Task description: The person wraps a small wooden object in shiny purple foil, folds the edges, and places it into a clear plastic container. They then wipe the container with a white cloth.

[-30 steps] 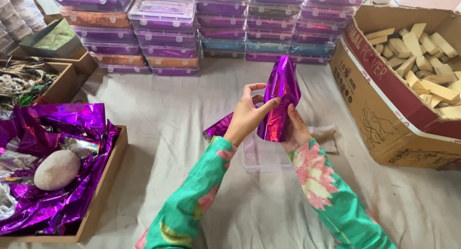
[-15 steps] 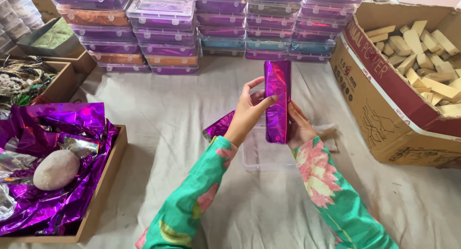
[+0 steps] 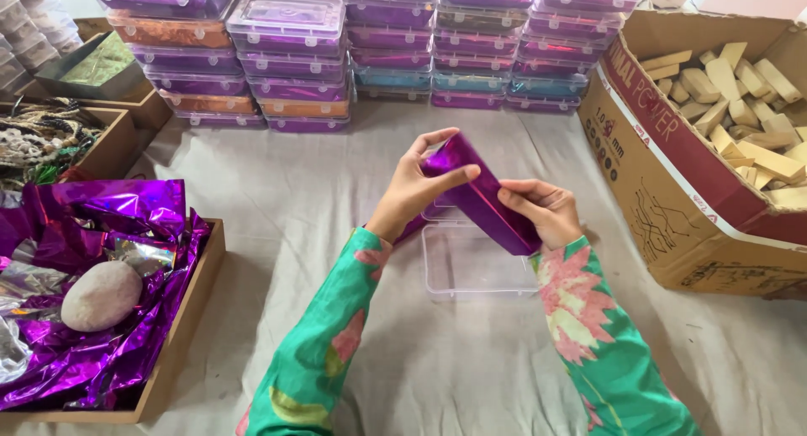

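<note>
Above the clear plastic box (image 3: 471,264) on the cloth-covered surface (image 3: 336,192), 2 hands grip 1 purple foil-wrapped bar (image 3: 481,194), tilted. Left hand (image 3: 418,184) clamps its upper end; right hand (image 3: 542,213) clamps the lower end.

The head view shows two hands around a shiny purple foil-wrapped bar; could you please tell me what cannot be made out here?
- Head view: what is inside the shiny purple foil-wrapped bar; the foil covers it.
- The bar's lower end, hidden behind the right hand.
- Part of its upper end, covered by the left hand.
- The far side of the clear plastic box, hidden behind bar and hands.
- The brown cardboard box of pale wooden blocks, cut off by the right edge.
</note>
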